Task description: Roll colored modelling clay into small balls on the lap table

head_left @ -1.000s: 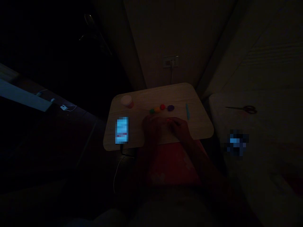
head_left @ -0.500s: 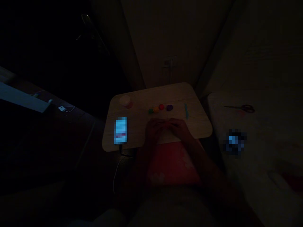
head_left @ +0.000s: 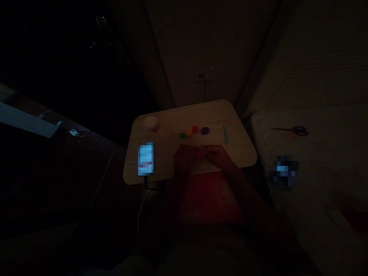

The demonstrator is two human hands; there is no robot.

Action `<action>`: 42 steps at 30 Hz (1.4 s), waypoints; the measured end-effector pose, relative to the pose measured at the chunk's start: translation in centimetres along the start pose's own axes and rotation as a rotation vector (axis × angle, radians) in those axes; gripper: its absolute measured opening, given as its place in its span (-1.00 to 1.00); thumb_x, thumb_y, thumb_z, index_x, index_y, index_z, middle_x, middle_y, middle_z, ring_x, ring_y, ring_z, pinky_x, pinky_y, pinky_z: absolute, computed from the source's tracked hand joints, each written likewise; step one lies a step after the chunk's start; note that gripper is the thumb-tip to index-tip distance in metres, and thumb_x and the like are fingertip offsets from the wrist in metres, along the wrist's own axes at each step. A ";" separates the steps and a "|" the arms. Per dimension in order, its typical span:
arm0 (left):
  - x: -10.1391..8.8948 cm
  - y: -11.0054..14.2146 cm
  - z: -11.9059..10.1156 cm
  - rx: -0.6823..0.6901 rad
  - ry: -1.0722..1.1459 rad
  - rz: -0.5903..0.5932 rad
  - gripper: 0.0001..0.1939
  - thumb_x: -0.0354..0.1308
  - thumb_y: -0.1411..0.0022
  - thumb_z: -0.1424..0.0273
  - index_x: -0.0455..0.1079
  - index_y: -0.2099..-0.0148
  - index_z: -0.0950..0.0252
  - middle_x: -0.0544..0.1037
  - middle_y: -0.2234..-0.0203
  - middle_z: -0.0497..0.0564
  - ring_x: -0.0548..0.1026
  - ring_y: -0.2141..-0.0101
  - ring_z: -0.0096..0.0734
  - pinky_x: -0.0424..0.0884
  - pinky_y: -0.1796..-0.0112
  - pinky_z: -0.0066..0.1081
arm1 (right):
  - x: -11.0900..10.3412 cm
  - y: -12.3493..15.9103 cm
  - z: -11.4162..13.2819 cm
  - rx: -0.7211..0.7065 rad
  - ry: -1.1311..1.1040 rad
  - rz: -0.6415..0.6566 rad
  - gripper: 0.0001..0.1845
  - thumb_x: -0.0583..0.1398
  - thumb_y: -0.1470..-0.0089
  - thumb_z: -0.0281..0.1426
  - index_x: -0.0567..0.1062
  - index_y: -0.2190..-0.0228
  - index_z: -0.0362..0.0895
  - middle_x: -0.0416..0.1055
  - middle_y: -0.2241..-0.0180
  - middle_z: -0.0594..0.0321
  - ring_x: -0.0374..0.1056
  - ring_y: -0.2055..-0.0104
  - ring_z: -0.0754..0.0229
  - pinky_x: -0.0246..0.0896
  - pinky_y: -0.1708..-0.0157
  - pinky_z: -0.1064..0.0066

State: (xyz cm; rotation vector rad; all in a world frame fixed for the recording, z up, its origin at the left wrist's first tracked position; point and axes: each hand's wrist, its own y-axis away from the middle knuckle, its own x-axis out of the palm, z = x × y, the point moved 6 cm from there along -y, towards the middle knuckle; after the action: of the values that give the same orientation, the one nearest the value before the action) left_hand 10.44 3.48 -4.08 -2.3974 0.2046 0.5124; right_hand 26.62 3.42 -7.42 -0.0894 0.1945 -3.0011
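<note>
In dim light, my left hand (head_left: 184,157) and my right hand (head_left: 216,155) meet over the near part of a small wooden table (head_left: 166,165). Their fingers are bent and pressed together around something small and reddish, mostly hidden, whose kind I cannot make out. Just beyond them lie small coloured lumps in a row: a green lump (head_left: 182,135), an orange lump (head_left: 188,133), a red lump (head_left: 195,130) and a purple lump (head_left: 205,130). To the right of these rests a flat turquoise stick (head_left: 225,134).
A pale tub (head_left: 151,123) stands at the table's back left. A lit phone (head_left: 145,159) lies in front of it, with a cable (head_left: 140,211) hanging off the edge. On the pale surface at right are scissors (head_left: 296,130) and a blurred device (head_left: 284,172). A wall socket (head_left: 204,74) is behind.
My hands stay together with only a slight shift of the fingers, and a little more of the reddish thing shows between them. The lumps, tub and stick have not moved on the table.
</note>
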 end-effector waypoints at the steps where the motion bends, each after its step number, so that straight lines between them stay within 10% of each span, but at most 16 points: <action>1: 0.0 0.0 0.0 0.009 0.023 0.003 -0.75 0.27 -0.34 0.12 0.62 0.28 0.15 0.70 0.24 0.03 0.60 0.16 -0.25 0.52 0.09 -0.13 | -0.1 0.0 -0.1 0.015 -0.014 -0.009 -0.64 0.44 0.06 -0.03 0.69 0.51 -0.08 0.59 0.47 0.18 0.47 0.39 0.13 0.41 0.26 0.30; 25: 0.9 -0.1 1.2 -0.007 0.000 0.097 -0.72 0.29 -0.33 0.17 0.59 0.00 0.16 0.65 0.12 0.11 0.58 0.07 -0.20 0.54 0.02 -0.14 | -0.7 0.0 -0.4 0.052 0.052 -0.098 -0.62 0.37 -0.01 -0.02 0.69 0.46 -0.09 0.59 0.47 0.21 0.44 0.40 0.14 0.37 0.34 0.33; 42: 0.4 -0.3 0.8 -0.045 0.022 0.066 -0.81 0.30 -0.32 0.18 0.62 0.19 0.17 0.64 0.22 0.06 0.59 0.16 -0.25 0.54 0.10 -0.18 | 0.2 0.3 -0.1 0.049 0.009 0.018 -0.55 0.38 0.01 0.05 0.69 0.45 -0.10 0.59 0.42 0.20 0.43 0.37 0.15 0.35 0.30 0.34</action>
State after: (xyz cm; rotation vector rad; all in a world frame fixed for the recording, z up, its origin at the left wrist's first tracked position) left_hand 10.64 4.21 -4.67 -2.4476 0.2860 0.5263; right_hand 26.46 3.09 -7.53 -0.0683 0.1219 -2.9871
